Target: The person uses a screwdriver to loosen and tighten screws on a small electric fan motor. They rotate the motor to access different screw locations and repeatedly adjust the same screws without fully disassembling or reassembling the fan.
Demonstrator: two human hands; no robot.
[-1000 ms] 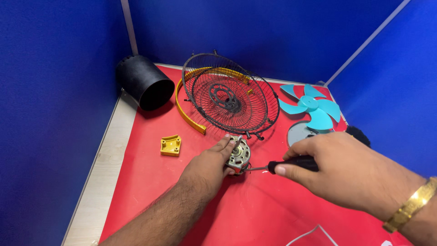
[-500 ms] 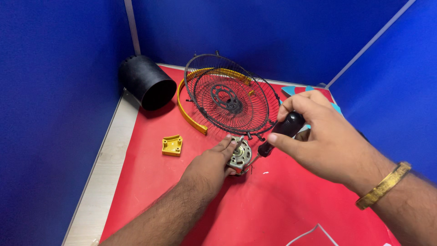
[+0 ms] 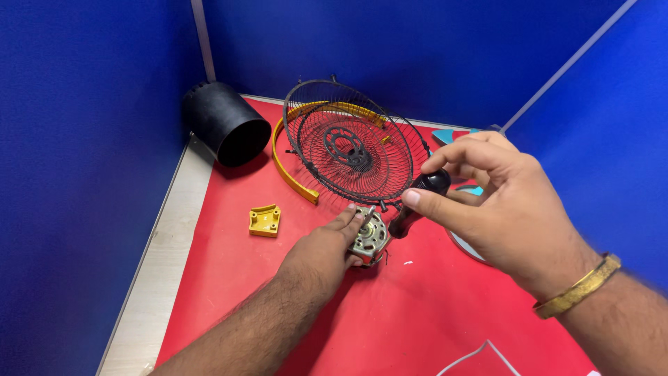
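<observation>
While the small silver-and-brass electric motor [image 3: 369, 238] lies on the red mat [image 3: 431, 313] near the middle of the work surface, it is steadied by the left hand [image 3: 321, 254], whose fingers [image 3: 346, 221] are pressed together and laid against its left side; its short shaft is seen to point up and away, toward the black wire fan guard [image 3: 355, 150] just behind it. A black-handled screwdriver [image 3: 417, 198] is pinched in the right hand [image 3: 504, 205] between thumb and curled forefinger at the rounded handle end; its long axis is tilted, running from the handle at upper right down and to the left, so that the tip is directed at the top right of the motor, though whether the tip touches it cannot be told. The motor thus lies below and to the left of the right fingers, and the left hand is the nearer of the two to it. Further off, a black cylindrical housing [image 3: 226, 125] is laid on its side at the back left corner; a curved yellow plastic band [image 3: 289, 174] is set beside the guard; a small yellow plastic bracket [image 3: 265, 220] rests well apart to the left of the motor.
</observation>
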